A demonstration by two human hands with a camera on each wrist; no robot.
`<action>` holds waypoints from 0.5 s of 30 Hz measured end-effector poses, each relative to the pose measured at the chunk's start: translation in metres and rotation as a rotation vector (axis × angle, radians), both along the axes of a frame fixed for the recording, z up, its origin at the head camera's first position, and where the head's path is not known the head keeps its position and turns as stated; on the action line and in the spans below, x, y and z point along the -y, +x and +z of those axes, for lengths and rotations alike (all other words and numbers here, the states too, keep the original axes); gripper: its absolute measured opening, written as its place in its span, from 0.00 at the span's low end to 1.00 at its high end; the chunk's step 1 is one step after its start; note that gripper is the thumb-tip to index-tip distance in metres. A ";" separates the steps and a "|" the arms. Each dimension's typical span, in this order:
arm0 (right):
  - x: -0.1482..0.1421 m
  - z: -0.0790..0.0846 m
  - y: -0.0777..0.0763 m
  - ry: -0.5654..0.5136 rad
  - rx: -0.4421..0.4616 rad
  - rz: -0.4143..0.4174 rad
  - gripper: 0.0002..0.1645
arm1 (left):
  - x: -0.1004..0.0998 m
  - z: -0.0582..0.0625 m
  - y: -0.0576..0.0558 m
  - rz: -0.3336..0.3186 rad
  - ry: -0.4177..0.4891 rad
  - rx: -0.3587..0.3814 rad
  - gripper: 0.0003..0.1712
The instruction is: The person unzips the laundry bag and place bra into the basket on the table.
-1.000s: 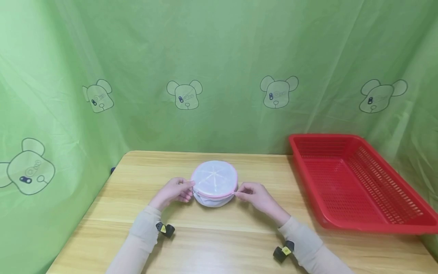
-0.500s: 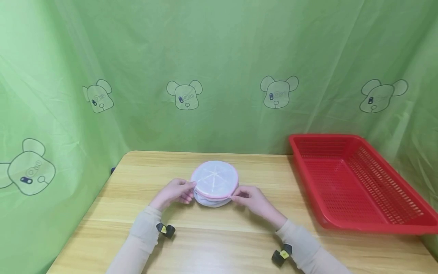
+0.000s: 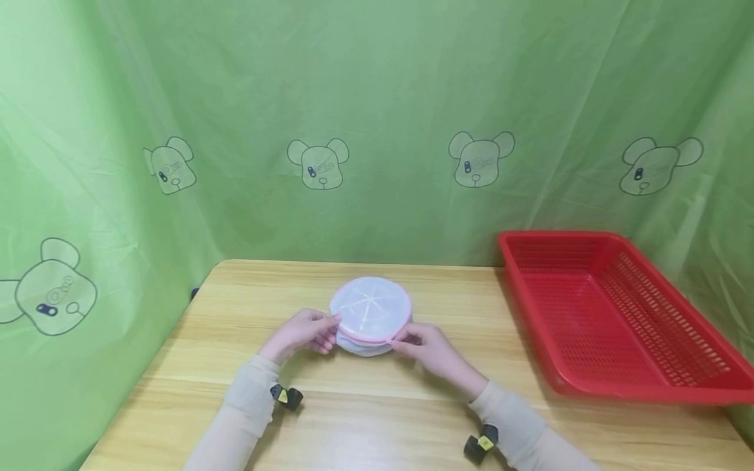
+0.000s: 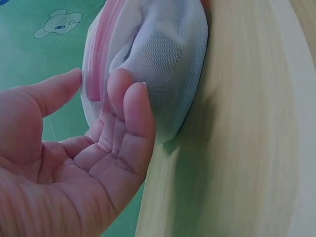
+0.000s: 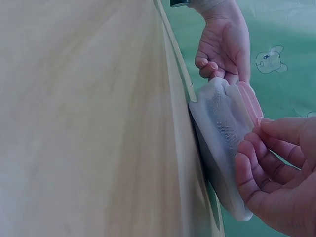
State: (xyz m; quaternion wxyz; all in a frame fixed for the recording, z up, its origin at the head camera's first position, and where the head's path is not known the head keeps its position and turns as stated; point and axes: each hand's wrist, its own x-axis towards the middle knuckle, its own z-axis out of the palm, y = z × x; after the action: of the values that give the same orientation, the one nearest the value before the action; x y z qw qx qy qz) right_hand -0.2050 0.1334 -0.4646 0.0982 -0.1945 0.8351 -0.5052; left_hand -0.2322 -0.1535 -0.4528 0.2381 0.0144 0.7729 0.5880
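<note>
A round white mesh bag (image 3: 371, 306) with a pink zipper (image 4: 100, 57) round its top rim lies on the wooden table. Pale lines meet like spokes on its flat top. At the bag's left edge, my left hand (image 3: 305, 332) pinches the rim between thumb and fingers; the left wrist view has the thumb on the zipper side and two fingertips against the mesh. My right hand (image 3: 431, 348) is at the front right of the rim, pinching the zipper's pull between thumb and forefinger. Those fingertips (image 5: 266, 123) mostly hide the pull in the right wrist view.
A red plastic basket (image 3: 544, 340) with slotted walls stands to the right on the table (image 3: 377, 405). Green cloth (image 3: 389, 78) printed with bear heads hangs behind and at both sides. The table's far edge lies just behind the bag.
My right hand has moved left and toward me along the front rim, drawing the zipper pull with it. The bag and my left hand have shifted very slightly right.
</note>
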 end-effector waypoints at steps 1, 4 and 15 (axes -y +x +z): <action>0.001 0.000 0.000 0.002 -0.003 0.001 0.09 | -0.001 0.000 0.000 -0.004 -0.003 -0.001 0.25; 0.003 0.001 0.002 0.005 -0.011 0.006 0.08 | -0.002 0.000 0.001 -0.005 -0.003 0.000 0.25; 0.007 -0.003 0.005 -0.003 -0.010 0.023 0.08 | -0.006 0.000 0.001 0.003 -0.001 -0.001 0.23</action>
State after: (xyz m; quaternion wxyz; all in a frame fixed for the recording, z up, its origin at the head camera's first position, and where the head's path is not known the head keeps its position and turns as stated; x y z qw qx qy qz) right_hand -0.2005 0.1266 -0.4676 0.0996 -0.2067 0.8324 -0.5044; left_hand -0.2310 -0.1479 -0.4529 0.2368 0.0132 0.7734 0.5879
